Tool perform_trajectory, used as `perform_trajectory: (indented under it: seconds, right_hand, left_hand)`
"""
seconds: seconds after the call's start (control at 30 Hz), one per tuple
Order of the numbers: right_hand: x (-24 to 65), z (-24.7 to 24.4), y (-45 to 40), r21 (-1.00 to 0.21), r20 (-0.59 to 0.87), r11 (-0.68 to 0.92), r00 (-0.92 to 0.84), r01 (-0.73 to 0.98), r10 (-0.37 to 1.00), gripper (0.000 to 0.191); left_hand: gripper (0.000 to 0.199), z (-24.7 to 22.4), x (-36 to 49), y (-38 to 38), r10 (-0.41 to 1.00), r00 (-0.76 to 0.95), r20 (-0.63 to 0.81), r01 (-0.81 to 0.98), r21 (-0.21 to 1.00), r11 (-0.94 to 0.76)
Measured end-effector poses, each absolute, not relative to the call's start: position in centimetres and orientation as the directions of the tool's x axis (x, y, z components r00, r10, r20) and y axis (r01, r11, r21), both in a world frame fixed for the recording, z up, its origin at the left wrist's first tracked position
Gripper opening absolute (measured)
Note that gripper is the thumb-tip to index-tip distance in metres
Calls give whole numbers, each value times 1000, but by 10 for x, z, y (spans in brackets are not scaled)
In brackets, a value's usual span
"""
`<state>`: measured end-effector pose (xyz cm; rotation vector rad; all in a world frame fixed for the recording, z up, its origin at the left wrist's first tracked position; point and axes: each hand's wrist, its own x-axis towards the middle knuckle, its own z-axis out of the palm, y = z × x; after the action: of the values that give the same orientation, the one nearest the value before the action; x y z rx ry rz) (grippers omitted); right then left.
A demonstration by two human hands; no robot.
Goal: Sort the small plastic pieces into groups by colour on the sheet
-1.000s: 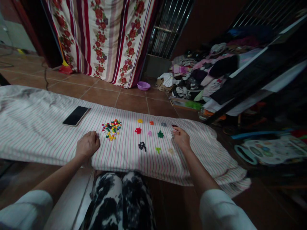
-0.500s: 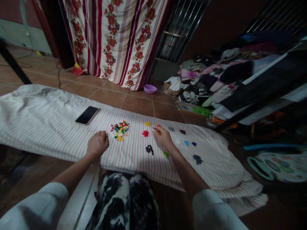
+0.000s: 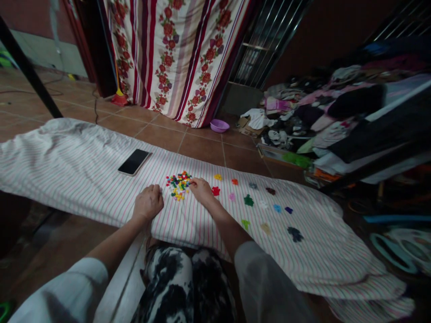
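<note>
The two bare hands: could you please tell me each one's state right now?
Left hand: curled closed on the white striped cloth; contents hidden.
Right hand: at the multicoloured pile of small pieces; open or closed cannot be told.

The room is dim. The floor [image 3: 164, 133] has big brown tiles. A long curtain [image 3: 171, 58] with red flowers and stripes hangs at the back. Shiny bars [image 3: 269, 42] are right beside it. A purple bowl [image 3: 219, 126] and a red and yellow broom [image 3: 119, 98] are on the floor. A messy heap of clothes [image 3: 310, 114] lies on the right.

Phone [image 3: 134, 161] — purple basin [image 3: 219, 126] — floral curtain [image 3: 183, 58]
</note>
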<state>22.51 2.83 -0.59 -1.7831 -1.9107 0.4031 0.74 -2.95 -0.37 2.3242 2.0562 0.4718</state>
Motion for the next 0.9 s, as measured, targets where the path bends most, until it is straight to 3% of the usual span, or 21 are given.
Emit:
perform_trajectory:
  seconds: [0.67,0.9]
  right_hand:
    - [216,-8,28,-495,65,-51,96,867,993,11]
    - [215,-13,23,-504,121,-35,110,863,987,13]
  left_hand:
    - [19,-6,7,-29,961,109,255,970,183,-158]
    - [17,-8,7,-28,958,107,268,975,161,-154]
